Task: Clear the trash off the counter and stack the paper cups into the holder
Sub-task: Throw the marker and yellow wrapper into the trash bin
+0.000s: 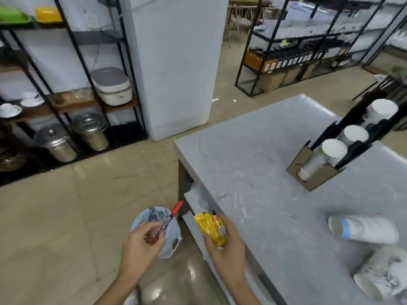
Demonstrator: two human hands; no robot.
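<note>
Pinching a red pen point(168, 222) above the lined bin point(170, 243), the left hand point(141, 243) could drop it beside the rim. Right hand point(224, 243), fingers curled round a yellow packet point(212, 228), hangs near the counter point(253, 172) edge, off the bin; released there, it falls to the floor.

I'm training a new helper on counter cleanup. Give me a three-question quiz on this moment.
1. What does the left hand hold over the bin?
2. True or false: the right hand grips a yellow packet.
3. How many cup stacks stand in the holder: A two, B three, C five?

Key: 1. a red pen; 2. true; 3. B. Loose cups lie on the counter.
</note>
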